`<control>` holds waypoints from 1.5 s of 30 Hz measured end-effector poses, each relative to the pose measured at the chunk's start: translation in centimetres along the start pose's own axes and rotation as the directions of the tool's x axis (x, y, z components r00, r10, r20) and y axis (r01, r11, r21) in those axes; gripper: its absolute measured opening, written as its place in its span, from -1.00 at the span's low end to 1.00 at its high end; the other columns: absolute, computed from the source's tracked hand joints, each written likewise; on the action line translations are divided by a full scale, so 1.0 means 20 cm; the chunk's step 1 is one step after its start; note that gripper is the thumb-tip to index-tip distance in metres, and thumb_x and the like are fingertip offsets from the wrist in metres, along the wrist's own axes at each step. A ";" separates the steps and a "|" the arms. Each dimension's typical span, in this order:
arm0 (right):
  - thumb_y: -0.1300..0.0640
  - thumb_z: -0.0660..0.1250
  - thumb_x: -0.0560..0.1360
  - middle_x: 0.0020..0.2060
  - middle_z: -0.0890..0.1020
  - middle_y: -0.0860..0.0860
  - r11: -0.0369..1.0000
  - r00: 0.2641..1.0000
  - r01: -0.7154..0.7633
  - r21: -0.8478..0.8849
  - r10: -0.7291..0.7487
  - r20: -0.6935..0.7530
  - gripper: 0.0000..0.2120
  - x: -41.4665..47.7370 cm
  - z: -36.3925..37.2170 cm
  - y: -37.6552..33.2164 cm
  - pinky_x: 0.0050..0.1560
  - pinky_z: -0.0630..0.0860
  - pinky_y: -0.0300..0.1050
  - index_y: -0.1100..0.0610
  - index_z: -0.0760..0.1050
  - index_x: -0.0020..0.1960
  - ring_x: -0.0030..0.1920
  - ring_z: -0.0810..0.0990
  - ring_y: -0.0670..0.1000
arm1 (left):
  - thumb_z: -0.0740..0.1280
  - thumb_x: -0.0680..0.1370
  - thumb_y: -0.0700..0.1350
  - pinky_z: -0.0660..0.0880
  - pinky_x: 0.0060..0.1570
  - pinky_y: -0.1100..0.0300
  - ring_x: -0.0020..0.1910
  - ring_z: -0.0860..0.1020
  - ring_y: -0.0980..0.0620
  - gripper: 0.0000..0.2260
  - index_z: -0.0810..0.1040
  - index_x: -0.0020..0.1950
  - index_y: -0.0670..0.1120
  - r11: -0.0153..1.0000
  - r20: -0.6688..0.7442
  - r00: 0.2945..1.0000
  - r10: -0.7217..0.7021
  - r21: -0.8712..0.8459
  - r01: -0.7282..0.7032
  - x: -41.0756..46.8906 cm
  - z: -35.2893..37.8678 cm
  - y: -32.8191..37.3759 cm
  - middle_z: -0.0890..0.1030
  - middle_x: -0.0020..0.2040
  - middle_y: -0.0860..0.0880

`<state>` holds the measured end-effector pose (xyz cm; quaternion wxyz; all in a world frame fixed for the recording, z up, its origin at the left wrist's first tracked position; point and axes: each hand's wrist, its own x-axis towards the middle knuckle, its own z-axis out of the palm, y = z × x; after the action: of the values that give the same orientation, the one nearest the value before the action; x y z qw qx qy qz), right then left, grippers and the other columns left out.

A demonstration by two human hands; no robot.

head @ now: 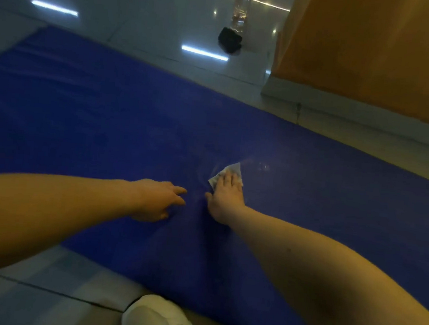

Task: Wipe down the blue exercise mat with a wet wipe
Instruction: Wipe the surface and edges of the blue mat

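In the head view, the blue exercise mat [82, 110] lies flat across the tiled floor [144, 11], running from far left to near right, with its far edge close to an orange wall [376, 47]. The right hand [227, 192] lies flat near the middle of the mat, fingers straight and together, pressing the wet wipe [231, 170] down. A crumpled corner of the wipe shows beyond the fingertips, and a faint wet sheen [260, 165] sits just to its right. The left hand [160, 199] is just beside it on the left, fingers loosely spread and holding nothing. It seems to brace on the mat, though contact is hard to confirm. A clear bottle [240, 10] and a dark bundle [230, 40] stand well apart on the far floor, and a white shoe [156, 319] is at the near edge. The wiping itself looks under way, with only a small patch visibly damp. The next stroke likely calls for steady downward pressure while sliding the wipe over dry areas, with the other hand steadying the mat against bunching.
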<state>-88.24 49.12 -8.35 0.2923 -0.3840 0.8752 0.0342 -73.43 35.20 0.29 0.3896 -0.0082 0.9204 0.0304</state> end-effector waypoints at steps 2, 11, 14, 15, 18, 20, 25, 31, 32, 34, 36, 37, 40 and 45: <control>-0.06 0.07 0.70 0.62 -0.18 0.19 1.000 0.999 0.011 0.019 -0.012 0.036 -0.28 -0.01 -0.04 0.00 0.61 -0.09 0.16 0.28 -0.22 0.63 0.61 -0.23 0.22 | 0.21 0.68 0.01 0.45 0.34 -0.01 0.54 0.20 -0.05 -0.48 0.13 0.63 0.11 0.999 -0.008 0.999 -0.045 0.006 0.045 -0.04 -0.03 -0.02 -0.01 0.65 0.05; 0.39 0.25 0.53 0.22 0.36 0.09 0.977 0.955 0.200 -0.075 -0.212 -0.206 -0.70 -0.18 0.04 0.11 0.15 0.48 -0.05 0.13 0.45 0.20 0.23 0.31 0.14 | 0.21 0.68 0.02 0.47 0.31 -0.01 0.50 0.27 -0.07 -0.49 0.19 0.61 0.04 0.999 0.021 0.999 -0.025 0.023 0.024 -0.13 -0.08 0.01 0.09 0.62 0.01; 0.30 0.34 0.53 0.22 0.37 0.06 0.982 0.951 0.186 0.005 -0.179 -0.253 -0.64 -0.17 0.09 0.11 0.15 0.48 -0.03 0.11 0.44 0.30 0.21 0.35 0.13 | 0.27 0.66 0.00 0.49 0.27 -0.02 0.49 0.27 -0.09 -0.45 0.17 0.61 0.02 0.999 -0.037 0.999 -0.040 -0.020 0.039 -0.06 -0.03 0.03 0.11 0.61 -0.01; 0.28 0.36 0.53 0.24 0.38 0.06 0.982 0.946 0.187 0.012 -0.177 -0.271 -0.62 -0.17 0.11 0.10 0.16 0.47 -0.02 0.11 0.43 0.32 0.22 0.36 0.13 | 0.30 0.64 0.01 0.50 0.27 -0.03 0.51 0.23 -0.10 -0.41 0.15 0.62 0.01 0.998 -0.055 0.997 -0.053 -0.030 0.052 -0.03 -0.01 0.04 0.09 0.62 -0.02; 0.18 0.30 0.59 0.53 0.22 0.08 0.987 0.952 0.161 0.029 -0.148 -0.267 -0.42 -0.20 0.17 0.13 0.45 0.31 -0.02 0.18 0.20 0.56 0.50 0.21 0.16 | 0.42 0.55 0.13 0.47 0.31 -0.08 0.61 -0.04 -0.15 -0.14 -0.07 0.65 0.06 0.991 -0.041 0.993 -0.114 -0.078 0.111 0.07 0.07 0.12 -0.15 0.65 -0.04; 0.02 0.13 0.68 0.63 -0.17 0.02 0.981 0.962 0.192 0.023 -0.183 -0.203 -0.32 -0.25 0.20 0.14 0.62 -0.08 0.02 0.16 -0.14 0.65 0.63 -0.20 0.09 | 0.48 0.46 0.21 0.43 0.36 -0.13 0.61 -0.18 -0.19 0.02 -0.21 0.64 0.10 0.981 0.005 0.989 -0.151 -0.126 0.150 0.11 0.14 0.17 -0.28 0.63 -0.04; -0.22 -0.08 0.68 0.60 -0.34 0.07 0.997 0.979 -0.063 0.042 0.069 -0.190 -0.27 -0.35 0.28 0.41 0.58 -0.32 0.05 0.14 -0.32 0.63 0.58 -0.40 0.05 | 0.52 0.42 0.21 0.33 0.39 -0.32 0.57 -0.30 -0.29 0.12 -0.27 0.64 0.05 0.971 0.014 0.976 -0.219 -0.099 0.219 0.17 0.26 0.29 -0.38 0.59 -0.13; -0.29 -0.17 0.65 0.60 -0.24 0.24 0.870 0.871 -0.458 0.183 0.480 -0.105 -0.21 -0.36 0.24 0.49 0.58 -0.26 0.18 0.23 -0.30 0.62 0.60 -0.30 0.22 | 0.54 0.40 0.19 0.37 0.36 -0.30 0.58 -0.29 -0.29 0.13 -0.25 0.64 0.05 0.966 0.004 0.971 -0.238 -0.098 0.237 0.18 0.26 0.29 -0.36 0.60 -0.13; -0.29 -0.18 0.65 0.60 -0.25 0.26 0.901 0.895 -0.411 0.140 0.428 -0.127 -0.21 -0.35 0.25 0.41 0.58 -0.27 0.19 0.24 -0.30 0.62 0.60 -0.30 0.24 | 0.55 0.40 0.17 0.36 0.36 -0.32 0.58 -0.29 -0.29 0.13 -0.24 0.64 0.04 0.964 0.009 0.970 -0.244 -0.109 0.243 0.18 0.26 0.29 -0.36 0.60 -0.13; -0.30 -0.17 0.64 0.59 -0.27 0.23 0.961 0.947 -0.269 0.066 0.276 -0.161 -0.19 -0.34 0.30 0.22 0.58 -0.29 0.17 0.25 -0.30 0.62 0.60 -0.31 0.22 | 0.56 0.40 0.13 0.33 0.37 -0.34 0.58 -0.30 -0.29 0.13 -0.23 0.64 0.04 0.958 0.024 0.966 -0.257 -0.126 0.258 0.19 0.25 0.31 -0.36 0.60 -0.12; -0.32 -0.14 0.64 0.60 -0.31 0.16 0.987 0.974 -0.156 0.034 0.159 -0.160 -0.17 -0.36 0.33 0.08 0.58 -0.31 0.14 0.24 -0.32 0.61 0.60 -0.34 0.17 | 0.57 0.40 0.11 0.32 0.38 -0.35 0.58 -0.30 -0.28 0.13 -0.23 0.64 0.04 0.951 0.028 0.960 -0.278 -0.132 0.279 0.19 0.25 0.31 -0.36 0.60 -0.11; -0.32 -0.13 0.64 0.59 -0.32 0.14 0.993 0.982 -0.116 0.032 0.119 -0.148 -0.18 -0.36 0.34 0.06 0.58 -0.31 0.12 0.22 -0.34 0.61 0.59 -0.36 0.14 | 0.57 0.40 0.11 0.31 0.38 -0.35 0.58 -0.30 -0.27 0.13 -0.23 0.64 0.04 0.949 0.027 0.959 -0.284 -0.134 0.285 0.20 0.25 0.32 -0.36 0.60 -0.11; -0.29 -0.12 0.64 0.61 -0.29 0.10 0.999 0.986 -0.037 -0.007 0.035 -0.162 -0.22 -0.36 0.33 0.21 0.59 -0.29 0.08 0.17 -0.30 0.63 0.60 -0.36 0.08 | 0.57 0.40 0.12 0.28 0.39 -0.38 0.57 -0.31 -0.27 0.14 -0.24 0.64 0.05 0.950 0.037 0.961 -0.275 -0.142 0.278 0.20 0.26 0.32 -0.37 0.60 -0.11; -0.30 -0.07 0.64 0.62 -0.17 0.23 0.887 0.870 -0.445 0.125 0.461 -0.173 -0.16 -0.41 0.27 0.69 0.60 -0.22 0.11 0.30 -0.19 0.63 0.62 -0.19 0.20 | 0.56 0.39 0.15 0.26 0.40 -0.39 0.57 -0.31 -0.29 0.15 -0.26 0.64 0.05 0.953 0.049 0.962 -0.269 -0.129 0.273 0.20 0.26 0.31 -0.38 0.59 -0.12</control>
<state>-90.85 65.70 -10.66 0.2030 -0.1575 0.9660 0.0278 -72.75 41.70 -5.87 0.4028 -0.1601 0.9003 0.0387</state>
